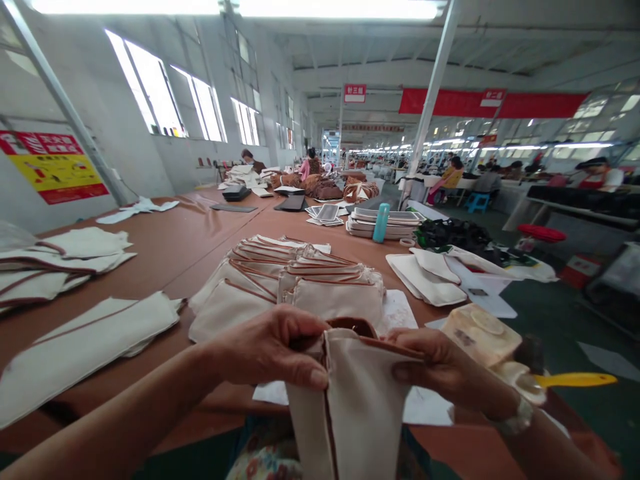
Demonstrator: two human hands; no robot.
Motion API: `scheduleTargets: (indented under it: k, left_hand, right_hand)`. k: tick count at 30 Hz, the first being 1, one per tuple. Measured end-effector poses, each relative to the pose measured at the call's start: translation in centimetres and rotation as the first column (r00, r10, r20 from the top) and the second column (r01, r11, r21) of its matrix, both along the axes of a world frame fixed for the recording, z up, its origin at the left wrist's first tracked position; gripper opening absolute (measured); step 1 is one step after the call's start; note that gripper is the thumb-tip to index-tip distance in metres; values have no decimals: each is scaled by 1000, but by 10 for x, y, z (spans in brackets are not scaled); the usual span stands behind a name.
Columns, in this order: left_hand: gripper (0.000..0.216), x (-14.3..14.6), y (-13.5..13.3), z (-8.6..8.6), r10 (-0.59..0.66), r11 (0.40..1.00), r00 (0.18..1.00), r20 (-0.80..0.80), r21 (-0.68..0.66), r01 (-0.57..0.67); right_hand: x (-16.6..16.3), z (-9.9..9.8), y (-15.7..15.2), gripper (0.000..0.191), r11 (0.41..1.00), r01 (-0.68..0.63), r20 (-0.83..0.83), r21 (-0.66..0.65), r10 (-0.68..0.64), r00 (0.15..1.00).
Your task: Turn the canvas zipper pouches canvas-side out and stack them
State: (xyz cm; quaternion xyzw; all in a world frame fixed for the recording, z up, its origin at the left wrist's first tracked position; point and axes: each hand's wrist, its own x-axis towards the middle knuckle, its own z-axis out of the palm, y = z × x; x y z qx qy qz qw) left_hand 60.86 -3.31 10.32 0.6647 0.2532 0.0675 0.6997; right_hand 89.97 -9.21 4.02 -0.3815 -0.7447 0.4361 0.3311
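Note:
Both of my hands hold up a cream fabric piece [367,393] with brown edging, over my lap at the table's front edge. My left hand [280,343] pinches its seamed edge, thumb in front and fingers behind. On the other side, my right hand [430,363] grips the brown-trimmed top edge between thumb and fingers. Between the hands the top gapes a little, with brown material showing inside. Just beyond lies a stack of similar cream pieces [330,300] with brown piping. The lower end of the held piece runs out of view.
More cream pieces [95,340] lie at the left of the brown table [200,233]. At the right are a plastic container [483,333], a yellow-handled brush [575,380] and cream panels [425,277]. A blue bottle [381,223] stands by stacked panels. Several people sit farther back.

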Motion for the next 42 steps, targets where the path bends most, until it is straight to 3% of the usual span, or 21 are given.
scheduleTargets:
  k: [2, 4, 7, 11, 14, 19, 26, 31, 38, 42]
  left_hand:
    - [42, 10, -6, -2, -37, 997, 999, -33, 63, 39]
    - [42, 19, -8, -12, -44, 990, 997, -69, 130, 53]
    - [45, 31, -6, -28, -34, 982, 996, -81, 181, 49]
    - [45, 45, -7, -33, -89, 983, 995, -51, 154, 96]
    - [43, 52, -9, -33, -93, 990, 995, -22, 104, 95]
    - [43, 53, -9, -42, 19, 999, 1000, 6, 31, -19]
    - [28, 53, -9, -43, 3, 984, 992, -124, 179, 19]
    - [18, 55, -13, -45, 16, 963, 979, -201, 266, 39]
    - [29, 57, -18, -51, 43, 986, 972, -233, 167, -4]
    - [42, 58, -19, -53, 27, 964, 979, -202, 265, 28]
  right_hand:
    - [1, -8, 3, 16, 999, 28, 139, 35, -33, 990]
    - [-1, -9, -1, 16, 992, 66, 175, 103, -84, 981]
    - [-9, 6, -15, 33, 993, 82, 12, 83, -83, 996]
    - [-23, 19, -29, 26, 999, 49, -59, 13, -49, 997]
    - [-26, 7, -28, 26, 997, 35, -69, -69, -39, 997]
    - [-23, -17, -24, 32, 987, 52, -84, -155, -65, 994]
    - [-28, -16, -29, 36, 962, 28, -207, -271, -87, 975]
    - [-34, -15, -29, 34, 959, 90, -138, -270, -131, 982]
    - [-40, -31, -30, 25, 860, 45, -299, -509, -225, 927]
    - [-42, -27, -33, 23, 884, 78, -282, -461, -229, 932]
